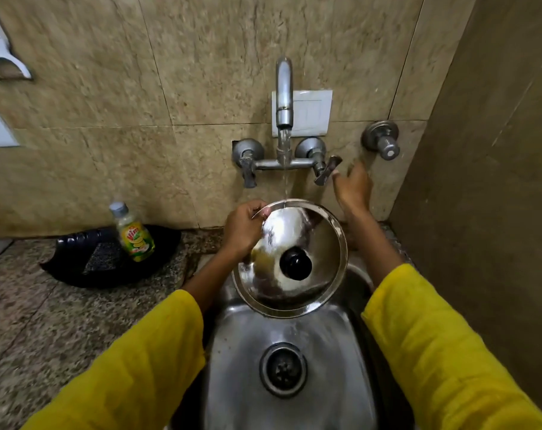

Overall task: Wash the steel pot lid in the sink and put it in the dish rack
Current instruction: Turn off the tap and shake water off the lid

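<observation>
A round steel pot lid [313,243] with a black knob is held tilted over the steel sink [241,352]. My left hand [243,228] grips the lid's upper left rim. Water runs from the tap spout [284,97] and strikes the lid's top edge. My right hand [353,189] is raised beside the right tap handle [325,172], fingers spread, holding nothing; it looks blurred. No dish rack is in view.
A bottle of dish liquid [134,234] stands in a black tray [77,268] with a scrub pad on the granite counter, left of the sink. A second valve [383,142] sticks out of the wall at right. A side wall closes the right.
</observation>
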